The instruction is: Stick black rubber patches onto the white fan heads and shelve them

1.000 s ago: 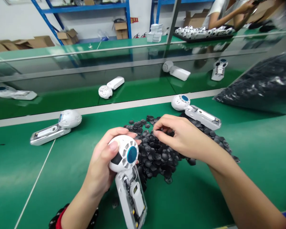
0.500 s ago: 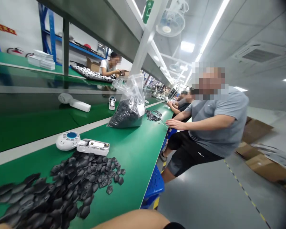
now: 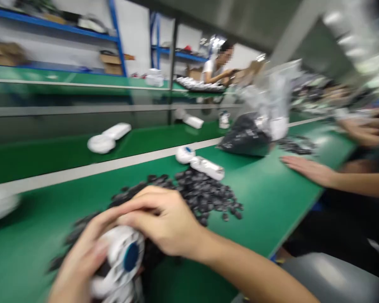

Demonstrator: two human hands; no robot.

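A white hand-held device with a round head and a dark blue disc is in front of me at the lower left, blurred. My left hand is closed around its left side. From the right, my right hand bends over the top of the head, its thumb and fingers closed at the upper edge; whether a small part is between them is hidden. Beneath and behind both hands lies a pile of small dark grey plastic pieces. A second white device, also with a blue disc, rests at the pile's far edge.
A clear bag of dark pieces stands farther along the green table. Several white devices, one at left, lie beyond the pale strip. A co-worker's hand lies on the table at right. Another person sits across.
The view has swung left and down toward the table. Both my hands, barely in view before, now show with a white device between them. The co-worker's hand still rests on the table.
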